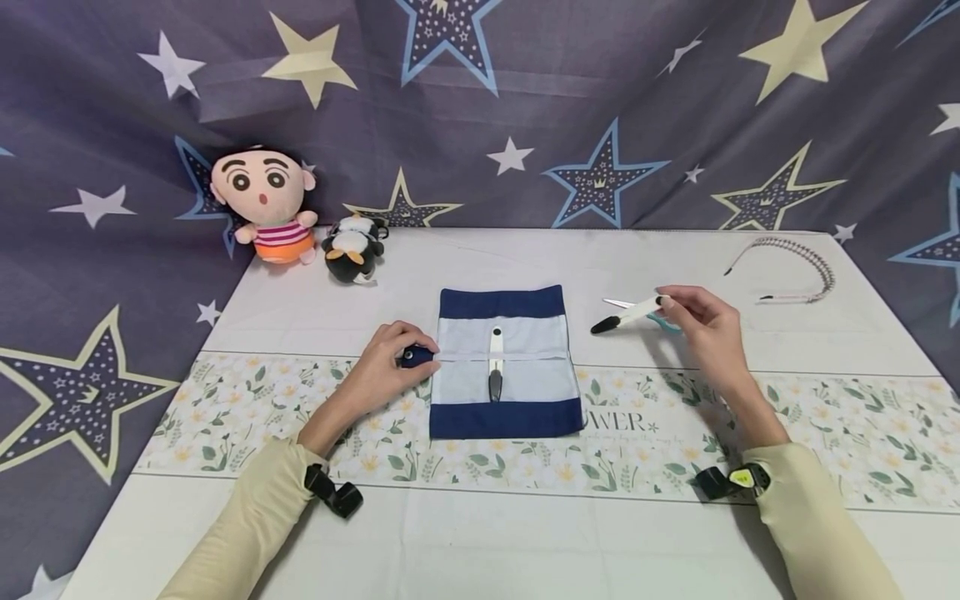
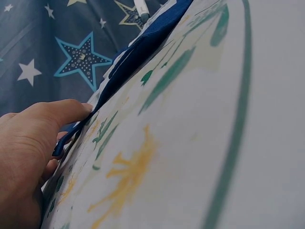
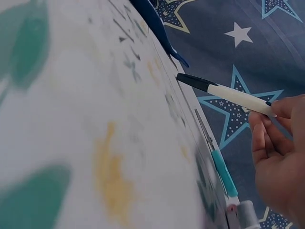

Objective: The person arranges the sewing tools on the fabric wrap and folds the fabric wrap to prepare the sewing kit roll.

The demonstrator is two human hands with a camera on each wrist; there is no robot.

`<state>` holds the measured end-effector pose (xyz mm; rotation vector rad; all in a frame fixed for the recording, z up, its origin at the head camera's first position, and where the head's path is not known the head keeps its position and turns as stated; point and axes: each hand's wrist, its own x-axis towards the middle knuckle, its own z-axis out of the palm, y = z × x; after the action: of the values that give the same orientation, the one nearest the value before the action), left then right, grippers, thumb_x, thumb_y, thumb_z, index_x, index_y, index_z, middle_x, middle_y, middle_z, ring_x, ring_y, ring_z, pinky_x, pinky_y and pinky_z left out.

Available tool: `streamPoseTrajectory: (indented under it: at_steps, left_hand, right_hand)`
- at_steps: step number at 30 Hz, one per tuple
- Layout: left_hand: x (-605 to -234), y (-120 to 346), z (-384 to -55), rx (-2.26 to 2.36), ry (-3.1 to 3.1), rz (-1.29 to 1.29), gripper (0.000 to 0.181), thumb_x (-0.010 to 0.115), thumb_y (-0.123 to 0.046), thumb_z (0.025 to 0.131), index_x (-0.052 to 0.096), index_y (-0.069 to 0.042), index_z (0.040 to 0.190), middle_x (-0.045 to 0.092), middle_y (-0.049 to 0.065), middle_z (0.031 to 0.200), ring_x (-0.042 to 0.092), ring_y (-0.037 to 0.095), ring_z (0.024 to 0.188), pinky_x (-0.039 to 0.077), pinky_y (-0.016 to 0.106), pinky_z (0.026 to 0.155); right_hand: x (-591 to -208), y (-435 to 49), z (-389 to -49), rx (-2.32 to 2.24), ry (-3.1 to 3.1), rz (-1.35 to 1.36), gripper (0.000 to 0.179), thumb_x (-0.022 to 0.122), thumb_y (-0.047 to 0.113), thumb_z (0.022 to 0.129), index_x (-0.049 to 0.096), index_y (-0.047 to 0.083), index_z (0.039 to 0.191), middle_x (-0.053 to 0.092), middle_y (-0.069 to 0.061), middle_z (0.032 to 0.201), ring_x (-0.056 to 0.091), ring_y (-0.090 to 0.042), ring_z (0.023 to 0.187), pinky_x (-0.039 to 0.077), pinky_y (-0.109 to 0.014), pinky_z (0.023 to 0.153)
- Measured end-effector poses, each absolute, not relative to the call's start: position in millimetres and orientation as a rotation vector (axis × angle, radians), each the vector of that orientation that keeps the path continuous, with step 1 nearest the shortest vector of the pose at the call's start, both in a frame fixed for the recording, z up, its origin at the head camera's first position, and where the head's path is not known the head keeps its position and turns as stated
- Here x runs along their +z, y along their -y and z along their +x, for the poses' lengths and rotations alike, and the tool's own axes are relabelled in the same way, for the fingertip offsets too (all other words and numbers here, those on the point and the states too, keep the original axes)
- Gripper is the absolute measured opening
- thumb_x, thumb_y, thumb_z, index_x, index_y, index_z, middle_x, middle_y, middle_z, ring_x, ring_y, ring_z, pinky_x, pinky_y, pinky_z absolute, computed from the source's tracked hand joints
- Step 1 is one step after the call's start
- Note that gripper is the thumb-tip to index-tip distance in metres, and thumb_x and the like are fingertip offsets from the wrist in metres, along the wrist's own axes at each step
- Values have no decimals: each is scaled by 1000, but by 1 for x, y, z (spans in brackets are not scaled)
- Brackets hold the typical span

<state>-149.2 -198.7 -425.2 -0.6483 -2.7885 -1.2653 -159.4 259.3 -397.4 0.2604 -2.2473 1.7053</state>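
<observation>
- Left hand (image 1: 390, 360): navy tab (image 1: 417, 357) with one round snap is pinched between thumb and fingers at the cloth's left edge.
- Right hand (image 1: 701, 325): held marker (image 1: 632, 315) is pinched at its tail end with the fingertips, lifted off the table, black cap pointed left toward the cloth. Smooth white barrel, slim tapered shape.
- Cloth holder (image 1: 461, 383): laid flat between the hands, roughly square. Pale grey-blue fabric in the middle, crossed by a strip; navy bands at top and bottom.
- Second marker (image 1: 496, 367): set upright on the cloth across the strip, black cap toward the person. Whether it is tucked under the strip cannot be told.
- Scissors (image 1: 666, 323): laid just behind the held marker; metal blades, teal handles, partly hidden in the head view.
- Sleeves (image 1: 247, 517): beige, softly wrinkled; a black wrist strap (image 1: 333, 492) is worn at each cuff.
- Table cover (image 1: 495, 533): white, smooth, crossed by a printed band of flowers and leaves.
- Headband (image 1: 823, 271): curved, ridged, placed at far right.
- Boy doll (image 1: 281, 237) and penguin toy (image 1: 351, 254): soft plush, seated side by side at back left.
- Curtain (image 1: 480, 125): dark grey-purple fabric, creased, star-printed.
- Count: two markers, one cloth holder, one scissors, one headband, two plush toys, two straps.
</observation>
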Motion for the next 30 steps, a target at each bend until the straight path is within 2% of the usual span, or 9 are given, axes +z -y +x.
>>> streamPoseTrajectory:
  at_steps: [8,21,30]
  left_hand:
    - [-425,198,-150,-1273,2795,-646,20,78,-28,96,75,-17,113,58,5,123,46,28,114,40,54,94]
    - [-426,199,-149,-1276,2776,-662,20,78,-27,96,76,-16,112,58,5,122,46,28,114,40,52,93]
    - [-426,199,-150,-1280,2775,-659,18,78,-26,96,75,-17,111,58,4,121,46,28,113,40,52,93]
  right_hand:
    - [-394,-246,-169,1810,2182,306,27,63,9,105,68,-8,125,74,3,100,71,-14,90,53,-21,82]
    - [-392,-215,-182,1981,2071,351,27,62,3,104,64,-19,121,74,-1,97,70,-13,83,54,-24,80]
    - [-391,-187,-191,1936,2147,413,25,62,6,105,67,-13,121,74,-2,97,69,-11,83,54,-29,80]
